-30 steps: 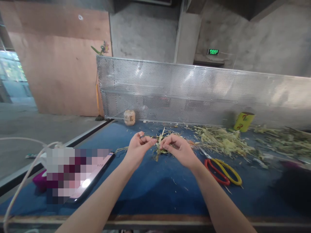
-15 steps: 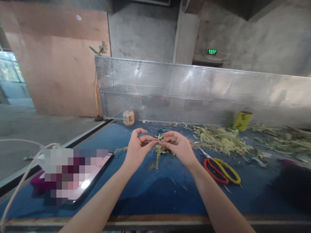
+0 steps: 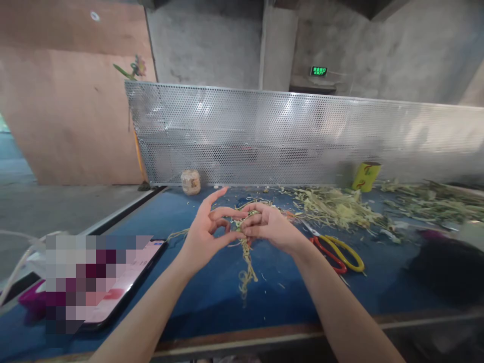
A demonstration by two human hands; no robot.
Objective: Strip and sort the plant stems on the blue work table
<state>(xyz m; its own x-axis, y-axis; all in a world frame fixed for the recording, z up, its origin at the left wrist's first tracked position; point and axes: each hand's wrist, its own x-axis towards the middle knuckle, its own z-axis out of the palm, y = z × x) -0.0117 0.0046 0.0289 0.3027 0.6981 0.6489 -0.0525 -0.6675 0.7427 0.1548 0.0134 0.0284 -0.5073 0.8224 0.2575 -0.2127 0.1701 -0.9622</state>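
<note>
I'm watching both hands rising off the desk (image 3: 212, 302) since a second ago. The right hand (image 3: 270, 227) is gripping the straw cord (image 3: 246, 264) and the left hand (image 3: 204, 234) is pinching it, index raised. The cord is dangling longer near centre, so the twisting looks to be advancing.

Bare blue felt tabletop (image 3: 212, 302) at lower centre is open, w/ only the pale twisted fibre strand (image 3: 246, 267) dangling mid-frame. Black smartphone (image 3: 139, 262) blocks lower left, red-and-yellow scissors (image 3: 338, 253) centre-right, loose straw heap (image 3: 336, 206) behind; perforated metal screen (image 3: 302, 136) walls off the back.
</note>
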